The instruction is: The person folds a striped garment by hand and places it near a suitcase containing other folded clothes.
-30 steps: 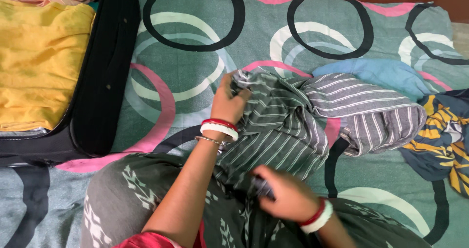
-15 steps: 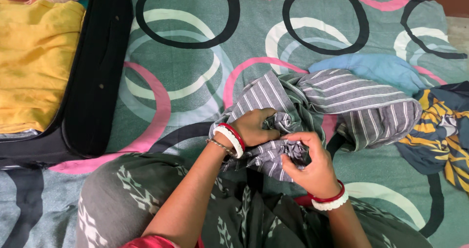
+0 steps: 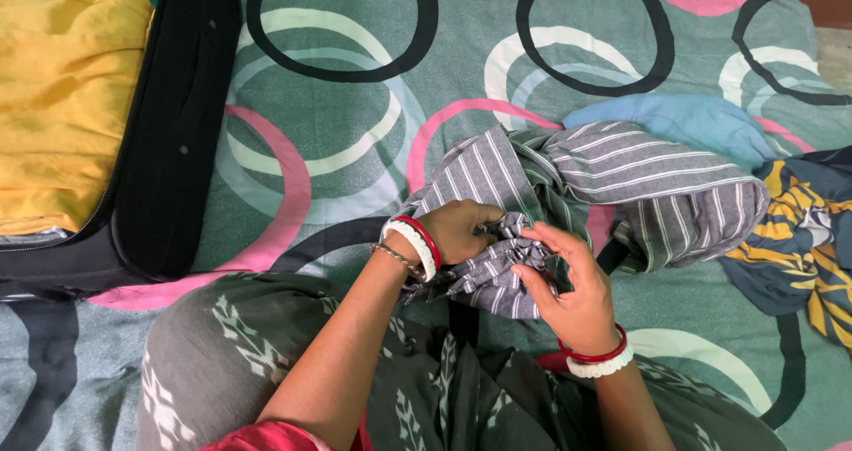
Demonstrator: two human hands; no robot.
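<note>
Hands met over your lap on the bed [image 3: 355,122]: your left hand [image 3: 457,231] and right hand [image 3: 568,291] both gripped, apparently pinching, a bunched fold of the grey striped garment [image 3: 621,176] beside the open suitcase [image 3: 173,122].

Two hands, the left hand [image 3: 461,231] and right hand [image 3: 572,293], meet on one grey striped garment [image 3: 621,180]. Right of them lie one blue cloth [image 3: 683,122] and one navy-and-yellow cloth [image 3: 799,238]. Far left sit one black suitcase [image 3: 173,140] and one yellow garment [image 3: 62,105].
</note>
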